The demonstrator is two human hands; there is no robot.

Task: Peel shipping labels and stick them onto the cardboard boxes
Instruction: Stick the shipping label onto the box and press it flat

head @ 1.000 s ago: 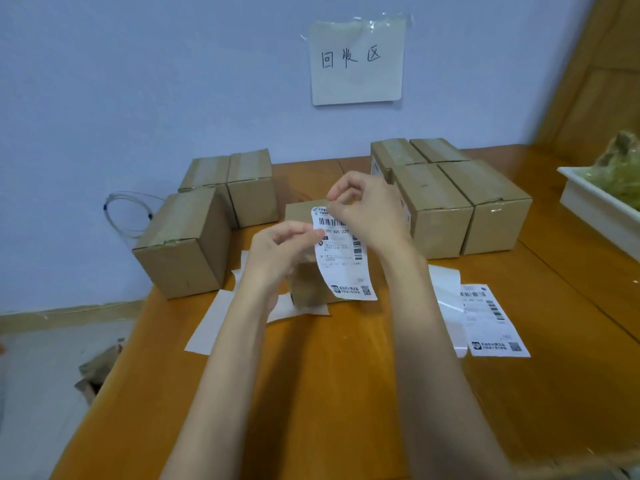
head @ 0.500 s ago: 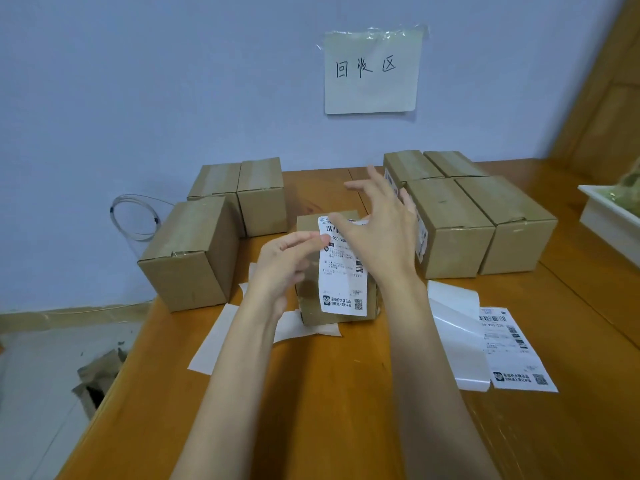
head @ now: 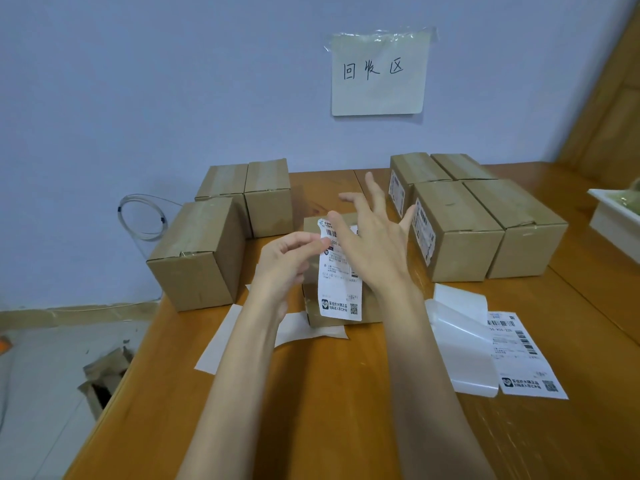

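A white shipping label hangs down the near face of a small cardboard box in the middle of the wooden table. My left hand pinches the label's upper left edge. My right hand hovers flat over the label's top with fingers spread, holding nothing. Another printed label lies on the table at the right, next to a glossy peeled backing sheet. White backing sheets lie under and left of the centre box.
Three plain boxes stand at the back left. Several boxes at the back right carry labels on their left faces. A white tray sits at the right edge. A paper sign hangs on the wall. The table's left edge drops to the floor.
The label came down from the air onto the centre box's near face. My right hand let go of it and opened flat over it; my left hand kept its pinch.
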